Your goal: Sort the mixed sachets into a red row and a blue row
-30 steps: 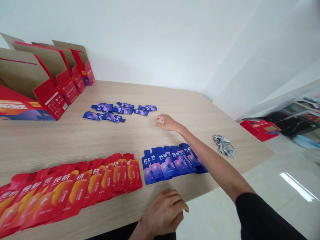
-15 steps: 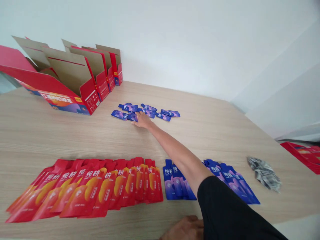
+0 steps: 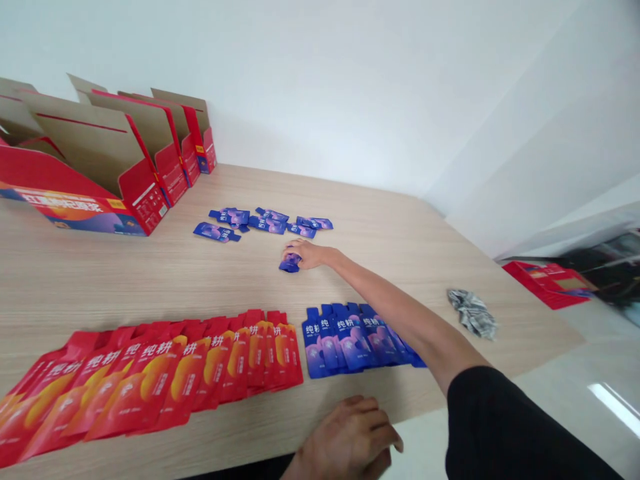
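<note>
Head view is showing a blue pouch (image 3: pixel 290 264) sitting in the right hand (image 3: pixel 304 253), around the middle of the pale wooden surface (image 3: pixel 190 280); whether it is touching the wood cannot be told. The pouch is lying under and just left of the fingers, which are bending round it in a snug grip and leaving its near end showing. Its long axis seems to be running slantwise, the visible end pointing toward the person and slightly left; the hand is hiding the rest, so which end is carrying the neck cannot be made out.

Just beyond, a loose cluster of blue pouches (image 3: pixel 267 222) is lying mostly sideways. Nearer the person, a row of blue pouches (image 3: pixel 350 340) is overlapping, necks pointing away, the right arm partly covering it. A longer row of red pouches (image 3: pixel 165 373) is fanning out to its left. Near the front edge, the left hand (image 3: pixel 350 437) is showing its back, fingers loosely curling; whether they are holding anything cannot be told. Open red cartons (image 3: pixel 145 193) are standing at far left, and a crumpled cloth (image 3: pixel 473 312) is lying at right.
</note>
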Tool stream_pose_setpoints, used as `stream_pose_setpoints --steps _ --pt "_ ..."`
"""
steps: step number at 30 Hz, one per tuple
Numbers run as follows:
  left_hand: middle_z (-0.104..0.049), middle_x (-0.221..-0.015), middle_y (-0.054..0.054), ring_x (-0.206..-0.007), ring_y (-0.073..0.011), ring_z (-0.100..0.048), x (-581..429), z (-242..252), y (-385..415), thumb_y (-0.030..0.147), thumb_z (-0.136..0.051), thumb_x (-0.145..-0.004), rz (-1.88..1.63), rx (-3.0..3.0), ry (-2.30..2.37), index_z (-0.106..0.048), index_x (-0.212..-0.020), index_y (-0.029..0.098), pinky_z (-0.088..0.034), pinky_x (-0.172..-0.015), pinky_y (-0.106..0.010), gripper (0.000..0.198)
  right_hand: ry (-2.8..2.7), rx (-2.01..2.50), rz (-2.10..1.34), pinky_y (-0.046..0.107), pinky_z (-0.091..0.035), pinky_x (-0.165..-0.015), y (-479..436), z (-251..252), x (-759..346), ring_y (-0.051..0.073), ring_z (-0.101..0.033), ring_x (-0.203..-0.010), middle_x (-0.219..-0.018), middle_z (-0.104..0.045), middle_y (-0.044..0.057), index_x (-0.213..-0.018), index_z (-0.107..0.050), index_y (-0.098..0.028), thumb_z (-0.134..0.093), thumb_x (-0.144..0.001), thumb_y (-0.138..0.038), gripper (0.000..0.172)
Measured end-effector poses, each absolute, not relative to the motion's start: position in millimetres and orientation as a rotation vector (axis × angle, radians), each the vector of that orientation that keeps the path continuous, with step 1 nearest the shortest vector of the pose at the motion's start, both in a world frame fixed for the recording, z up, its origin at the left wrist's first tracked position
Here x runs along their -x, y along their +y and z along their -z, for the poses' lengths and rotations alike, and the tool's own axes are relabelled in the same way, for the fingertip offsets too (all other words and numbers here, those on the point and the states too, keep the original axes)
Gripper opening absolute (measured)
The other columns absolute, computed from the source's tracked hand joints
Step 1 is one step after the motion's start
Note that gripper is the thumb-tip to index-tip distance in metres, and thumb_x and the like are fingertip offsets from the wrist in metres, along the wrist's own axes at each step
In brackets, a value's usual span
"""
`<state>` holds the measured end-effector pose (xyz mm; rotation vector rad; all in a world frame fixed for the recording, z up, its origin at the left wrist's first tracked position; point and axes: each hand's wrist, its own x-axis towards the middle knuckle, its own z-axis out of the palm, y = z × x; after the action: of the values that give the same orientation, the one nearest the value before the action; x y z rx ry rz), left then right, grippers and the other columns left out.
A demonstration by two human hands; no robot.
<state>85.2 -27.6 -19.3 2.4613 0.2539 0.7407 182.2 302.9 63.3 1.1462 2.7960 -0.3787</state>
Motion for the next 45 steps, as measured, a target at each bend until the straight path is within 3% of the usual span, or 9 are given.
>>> stream_pose_setpoints --steps 4,7,9,15,19,25,30,36,45 --pt "-0.076 -0.091 0.000 -0.088 -0.0176 -0.069 -83.0 15.9 -27.6 0.006 -0.065 -0.088 -0.809 -2.401 0.288 -0.067 -0.103 0.022 -0.052 -0.086 -0.027 0.022 2.448 -1.920 0.379 0.048 -0.042 -0.117 276.2 -62.1 -194.5 0.034 -0.049 -0.144 -0.148 -0.058 0.016 -0.134 -0.066 -0.019 -0.056 -0.096 -0.027 0.039" --pt "-0.076 -0.089 -0.001 -0.086 -0.0178 -0.068 -83.1 15.7 -26.1 0.005 -0.063 -0.086 -0.846 -2.373 0.273 -0.068 -0.101 0.021 -0.053 -0.086 -0.027 0.023 2.102 -2.300 0.374 0.055 -0.048 -0.110 261.0 -56.2 -190.3 0.043 -0.047 -0.144 -0.156 -0.047 0.024 -0.151 -0.051 -0.015 -0.053 -0.100 -0.062 0.069" --pt "-0.075 -0.089 -0.001 -0.085 -0.0179 -0.068 -82.5 14.6 -25.7 0.003 -0.062 -0.085 -0.868 -2.347 0.258 -0.068 -0.101 0.021 -0.053 -0.085 -0.027 0.025 2.077 -2.287 0.363 0.054 -0.048 -0.111 253.5 -52.4 -185.4 0.042 -0.046 -0.145 -0.157 -0.046 0.023 -0.154 -0.048 -0.018 -0.061 -0.093 -0.070 0.080" --pt "-0.072 -0.087 -0.001 -0.084 -0.0175 -0.066 -78.5 6.3 -25.6 -0.003 -0.057 -0.084 -0.879 -2.239 0.295 -0.069 -0.101 0.022 -0.053 -0.082 -0.026 0.032 2.301 -2.062 0.269 0.042 -0.053 -0.107 245.8 -52.1 -176.6 0.034 -0.059 -0.133 -0.147 -0.056 0.020 -0.145 -0.055 -0.015 -0.064 -0.096 -0.046 0.059" --pt "-0.069 -0.085 -0.001 -0.082 -0.0173 -0.066 -78.0 4.4 -24.8 -0.001 -0.057 -0.085 -0.873 -2.225 0.301 -0.069 -0.099 0.022 -0.052 -0.079 -0.026 0.030 2.309 -2.099 0.258 0.041 -0.055 -0.100 240.4 -65.7 -191.1 0.034 -0.066 -0.123 -0.139 -0.063 0.019 -0.139 -0.059 -0.015 -0.067 -0.094 -0.046 0.056" --pt "-0.068 -0.082 -0.001 -0.081 -0.0172 -0.065 -76.4 0.3 -24.5 0.002 -0.053 -0.092 -0.849 -2.243 0.324 -0.069 -0.098 0.022 -0.052 -0.078 -0.027 0.026 2.364 -2.474 0.273 0.034 -0.052 -0.097 185.0 -108.3 -277.3 0.025 -0.070 -0.110 -0.123 -0.074 0.010 -0.127 -0.069 -0.021 -0.064 -0.097 -0.043 0.037" --pt "-0.067 -0.083 -0.001 -0.081 -0.0169 -0.064 -75.4 -4.4 -24.3 0.004 -0.053 -0.095 -0.836 -2.222 0.325 -0.069 -0.097 0.023 -0.052 -0.078 -0.027 0.024 2.137 -2.818 0.311 0.031 -0.052 -0.088 86.8 -118.2 -338.0 0.021 -0.071 -0.095 -0.111 -0.076 0.006 -0.128 -0.068 -0.023 -0.062 -0.096 -0.042 0.038" --pt "-0.068 -0.084 -0.001 -0.083 -0.0176 -0.063 -75.6 -2.6 -23.5 0.005 -0.052 -0.097 -0.797 -2.257 0.298 -0.068 -0.098 0.022 -0.050 -0.078 -0.028 0.024 1.736 -2.809 0.191 0.035 -0.050 -0.098 16.4 -95.5 -331.1 0.028 -0.069 -0.114 -0.125 -0.072 0.012 -0.130 -0.067 -0.022 -0.066 -0.094 -0.046 0.043" --pt "-0.067 -0.083 -0.001 -0.081 -0.0170 -0.063 -75.7 -4.3 -24.6 0.006 -0.050 -0.099 -0.826 -2.226 0.312 -0.069 -0.097 0.022 -0.050 -0.076 -0.027 0.025 1.578 -2.550 0.160 0.050 -0.042 -0.111 20.7 -86.2 -319.1 0.035 -0.061 -0.131 -0.133 -0.068 0.020 -0.138 -0.063 -0.016 -0.059 -0.099 -0.054 0.054"
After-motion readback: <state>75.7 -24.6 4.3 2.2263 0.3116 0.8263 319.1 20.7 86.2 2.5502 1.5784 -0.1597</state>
